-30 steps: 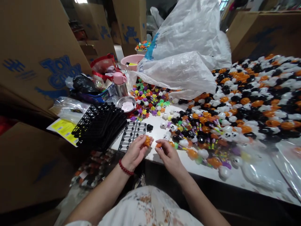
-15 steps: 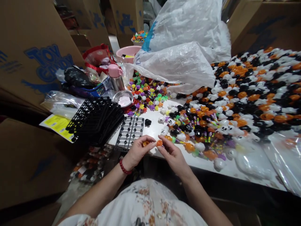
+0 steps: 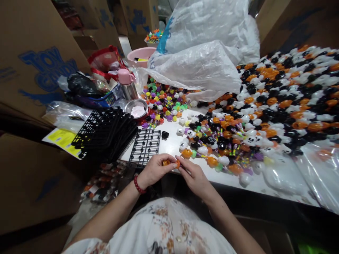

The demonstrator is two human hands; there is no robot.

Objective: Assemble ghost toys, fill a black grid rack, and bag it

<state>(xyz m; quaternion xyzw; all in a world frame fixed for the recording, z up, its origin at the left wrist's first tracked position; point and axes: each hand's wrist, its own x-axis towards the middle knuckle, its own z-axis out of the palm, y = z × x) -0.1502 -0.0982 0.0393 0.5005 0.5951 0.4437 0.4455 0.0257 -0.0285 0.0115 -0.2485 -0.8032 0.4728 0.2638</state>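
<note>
My left hand [image 3: 156, 169] curls around an orange plastic piece [image 3: 166, 163] at the table's front edge. Between both hands is a small orange cap-like part [image 3: 178, 163]; the fingertips of my right hand [image 3: 192, 173] pinch its right side, and my left thumb and finger meet its left side. Its exact shape is partly hidden by the fingers. Just beyond my left hand lies a black grid tray [image 3: 145, 145], with a small black piece [image 3: 165, 135] beside it. To the right sit orange, white and black toy heads [image 3: 212, 162] with candy-filled tubes.
Stacked black grid trays [image 3: 102, 132] stand left, near a steel bowl [image 3: 136, 109] and a pink-lidded flask [image 3: 128, 84]. A large plastic bag [image 3: 201, 67] rests at the back. Toy heads [image 3: 288, 95] heap up on the right; a cardboard box [image 3: 42, 63] stands far left.
My right fingers have closed in on the small orange part, and the hands are closer together. The whole view has shifted slightly.
</note>
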